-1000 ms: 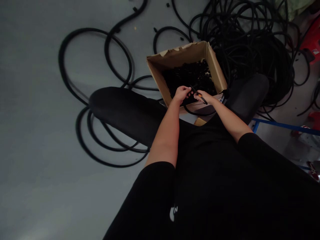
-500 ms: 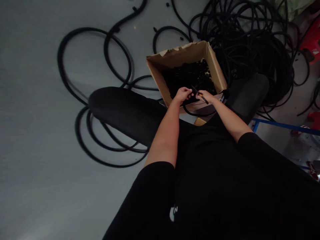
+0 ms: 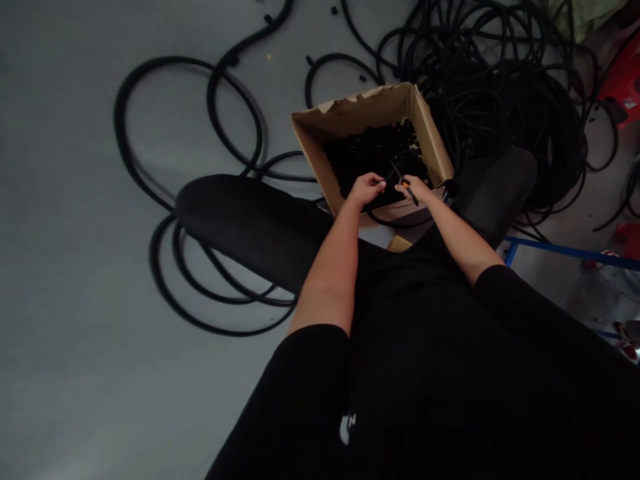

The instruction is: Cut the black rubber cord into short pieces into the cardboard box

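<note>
Over the near side of an open cardboard box, my left hand is closed in a pinch, fingertips pointing right. A black hose loops below both hands and passes up behind my left hand, which appears to grip its end; the fingers mostly cover it. My right hand is wrapped around scissors with black and orange handles. Their dark blades point up and left, a little apart from my left fingertips. Inside the box lies a heap of small black cut pieces.
Tangled black hose is piled beyond the box at the right. More loops of hose spread over the grey floor at the left. A blue metal bar and red plastic stools stand on the right. A few black scraps lie about.
My right hand has shifted slightly right with the scissors, and their blades have swung more upright, away from my left fingertips. My left hand has barely moved.
</note>
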